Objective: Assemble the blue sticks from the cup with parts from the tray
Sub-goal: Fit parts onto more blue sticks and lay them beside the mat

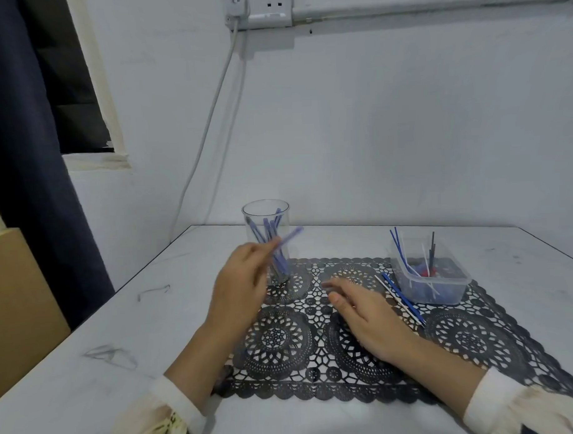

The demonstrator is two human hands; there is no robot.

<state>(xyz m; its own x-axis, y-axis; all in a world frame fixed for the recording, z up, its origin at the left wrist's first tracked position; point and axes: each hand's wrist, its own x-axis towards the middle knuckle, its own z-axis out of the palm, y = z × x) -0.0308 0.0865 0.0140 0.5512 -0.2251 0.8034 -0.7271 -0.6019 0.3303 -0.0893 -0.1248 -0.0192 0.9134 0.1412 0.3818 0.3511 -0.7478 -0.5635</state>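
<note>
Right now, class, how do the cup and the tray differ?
The cup is tall and round; the tray is low and rectangular. The cup holds only blue sticks; the tray holds white, blue and dark sticks plus red bits. Both are clear and stand on the lace mat.

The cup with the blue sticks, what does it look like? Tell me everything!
The cup is clear, tall and round, maybe plastic, and stands upright on the far left corner of the black lace mat. Several blue sticks lean inside. The left hand, pinching one more stick, is in front and hides part of its wall.
</note>
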